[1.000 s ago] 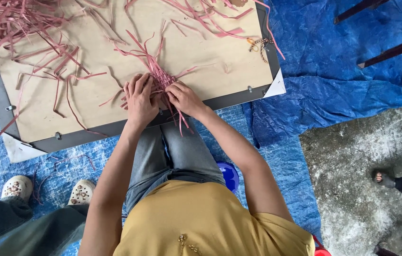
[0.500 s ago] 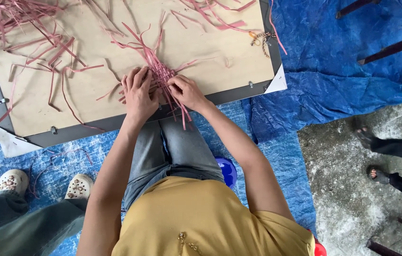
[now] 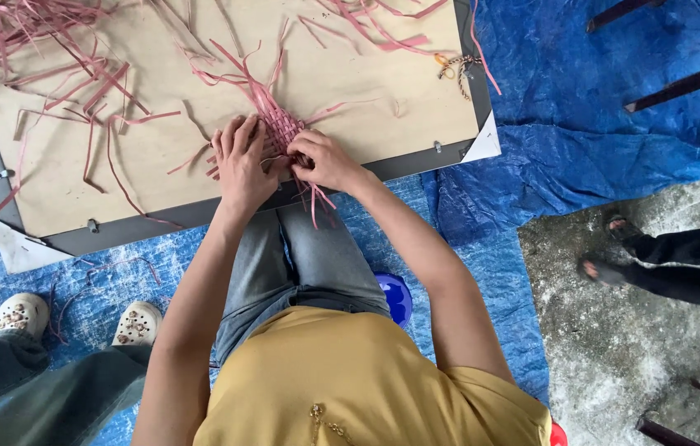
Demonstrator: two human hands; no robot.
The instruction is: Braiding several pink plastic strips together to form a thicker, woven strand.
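A small woven patch of pink strips (image 3: 278,125) lies near the front edge of a tan board (image 3: 350,74) with a grey frame. My left hand (image 3: 240,161) presses flat on the patch's left side, fingers spread. My right hand (image 3: 321,158) pinches a pink strip at the patch's right edge. Loose strip ends fan out from the weave in all directions, and some hang over the board's edge toward my grey-trousered knees.
Heaps of loose pink strips (image 3: 28,49) cover the board's far left and top. Scissors (image 3: 456,66) lie at its right edge. A blue tarp (image 3: 581,107) covers the ground. Another person's white shoes (image 3: 23,312) stand left; someone's dark-trousered feet (image 3: 664,260) are on concrete, right.
The view has shifted slightly. Both hands stay on the weave, with the fingers working the strips. The feet at the right have stepped further into view.
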